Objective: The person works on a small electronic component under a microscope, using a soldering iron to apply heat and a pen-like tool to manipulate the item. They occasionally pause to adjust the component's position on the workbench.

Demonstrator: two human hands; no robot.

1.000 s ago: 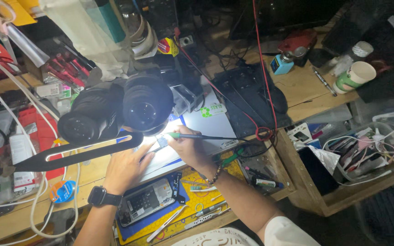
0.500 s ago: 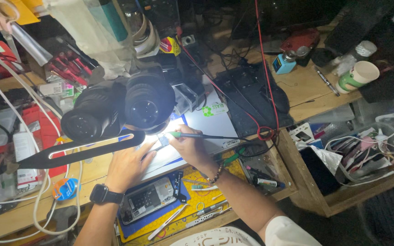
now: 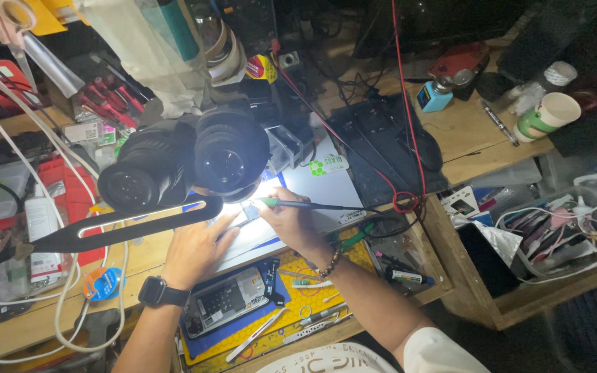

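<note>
Two hands work under a lit microscope, one steering a thin green-handled soldering iron [image 3: 298, 204].

Its slim rod lies almost level, long axis running left to right, tip aimed left at a small bright board [image 3: 250, 211] on the white mat beneath the lenses; a dark cord trails off its right end. The right hand [image 3: 291, 224] has its fingers pinched around the handle near the tip. The left hand [image 3: 195, 249], with a black watch on the wrist, lies flat, fingers pressed together and touching the board's left edge. Above sit the twin matte-black round eyepieces of the microscope [image 3: 188, 162]. Near the wrists, a phone [image 3: 226, 304] with its back open lies on a blue pad on the wooden tabletop [image 3: 471, 138], shiny tweezers [image 3: 253, 336] beside it.
</note>
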